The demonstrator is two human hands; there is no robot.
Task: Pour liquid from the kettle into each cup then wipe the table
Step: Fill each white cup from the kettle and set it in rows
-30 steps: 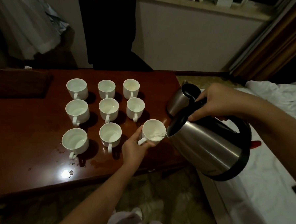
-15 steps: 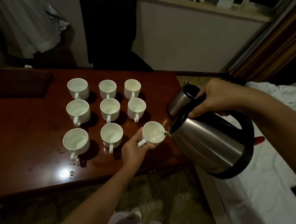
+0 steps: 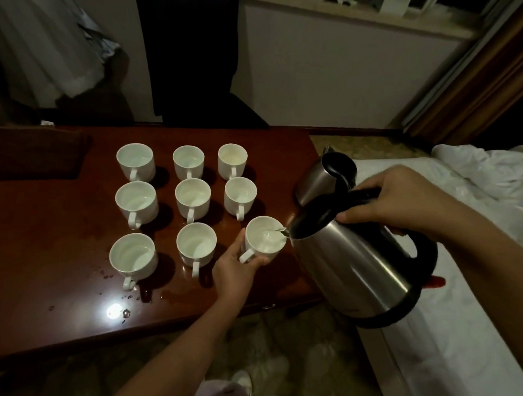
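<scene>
A steel kettle with a black handle is tilted to the left, and my right hand grips its handle from above. Its spout touches the rim of a white cup at the table's front right, and liquid runs into that cup. My left hand holds this cup from the near side, by its handle. Several more white cups stand in rows on the brown wooden table, handles facing me.
The kettle's open lid stands up behind the spout. Drops and a small puddle lie near the table's front edge. A white bed is on the right, a dark chair behind the table, a dark cloth at the far left.
The kettle has risen a little and tipped further toward the cup. My left hand stays on the same cup.
</scene>
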